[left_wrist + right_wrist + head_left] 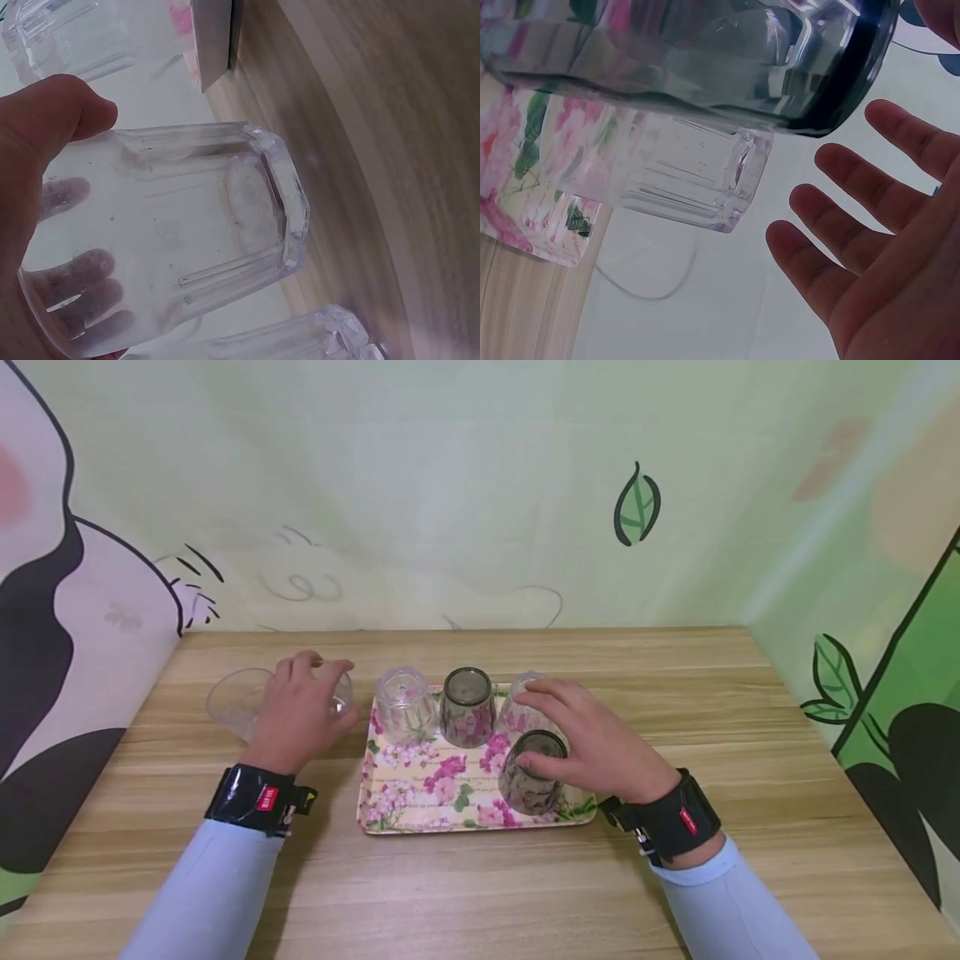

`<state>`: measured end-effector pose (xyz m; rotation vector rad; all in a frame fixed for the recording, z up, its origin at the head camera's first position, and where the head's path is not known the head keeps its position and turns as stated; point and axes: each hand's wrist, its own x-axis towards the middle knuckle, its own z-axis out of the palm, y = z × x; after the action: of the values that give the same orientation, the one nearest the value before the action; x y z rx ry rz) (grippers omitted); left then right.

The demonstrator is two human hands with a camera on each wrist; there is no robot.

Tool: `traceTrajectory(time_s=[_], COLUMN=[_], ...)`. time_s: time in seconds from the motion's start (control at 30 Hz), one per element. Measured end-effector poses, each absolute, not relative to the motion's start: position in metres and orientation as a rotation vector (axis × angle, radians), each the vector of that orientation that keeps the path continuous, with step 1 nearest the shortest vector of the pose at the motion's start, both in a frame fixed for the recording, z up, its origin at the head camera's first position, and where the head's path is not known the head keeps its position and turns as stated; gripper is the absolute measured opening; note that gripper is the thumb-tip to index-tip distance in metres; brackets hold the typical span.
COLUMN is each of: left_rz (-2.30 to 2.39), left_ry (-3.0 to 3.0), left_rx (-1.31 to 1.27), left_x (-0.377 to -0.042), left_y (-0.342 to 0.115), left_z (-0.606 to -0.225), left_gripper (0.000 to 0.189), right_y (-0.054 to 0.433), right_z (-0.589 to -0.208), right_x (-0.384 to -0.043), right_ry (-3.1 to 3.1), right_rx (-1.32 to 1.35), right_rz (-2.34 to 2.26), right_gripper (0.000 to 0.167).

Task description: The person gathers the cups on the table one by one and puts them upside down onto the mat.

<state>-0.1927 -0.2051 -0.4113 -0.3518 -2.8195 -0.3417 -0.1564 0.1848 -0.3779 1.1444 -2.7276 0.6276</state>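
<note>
My left hand [300,706] grips a clear faceted glass [180,217] around its upper part, thumb on one side and fingers behind. This glass stands base down, its thick bottom close over the wooden table. Another clear glass [231,700] is just to its left, partly hidden by the hand. Over the right side of a floral tray [442,789], my right hand [611,743] has its fingers spread and extended. Its fingers [840,225] are apart from a smoky dark glass [531,777], which sits upside down at the tray's front right.
Along the tray's back row, upside down, are a clear glass [405,706], a dark glass [468,710] and another clear glass [517,710], the last partly behind my right hand. A printed cloth wall [450,510] rises behind the table [480,893].
</note>
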Motion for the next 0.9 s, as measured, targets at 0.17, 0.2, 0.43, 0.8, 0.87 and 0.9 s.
traceTrajectory(time_s=[0.17, 0.2, 0.43, 0.8, 0.87, 0.9], left_rz=[-0.35, -0.347, -0.348, -0.358, -0.364, -0.366], left_ry=[-2.802, -2.795, -2.705, -2.536, -2.501, -2.481], left_rx=[-0.334, -0.331, -0.297, -0.283, -0.284, -0.289], left_x=[-0.191, -0.19, -0.187, -0.178, -0.176, -0.175], left_y=[-0.205, -0.205, -0.206, -0.206, -0.206, -0.206], left_z=[-0.409, -0.408, -0.402, -0.387, -0.385, -0.383], left_gripper=[0.058, 0.058, 0.056, 0.053, 0.054, 0.055], right_y=[0.185, 0.186, 0.185, 0.186, 0.186, 0.187], right_z=[-0.379, -0.379, -0.378, -0.376, -0.376, -0.376], right_x=[-0.157, -0.156, -0.157, -0.157, -0.157, -0.157], right_ry=[-2.738, -2.741, -2.754, -2.752, -2.748, -2.747], right_rx=[1.137, 1.135, 1.125, 1.126, 1.128, 1.129], right_rz=[0.631, 0.634, 0.641, 0.659, 0.661, 0.663], right_gripper=[0.068, 0.068, 0.069, 0.069, 0.069, 0.069])
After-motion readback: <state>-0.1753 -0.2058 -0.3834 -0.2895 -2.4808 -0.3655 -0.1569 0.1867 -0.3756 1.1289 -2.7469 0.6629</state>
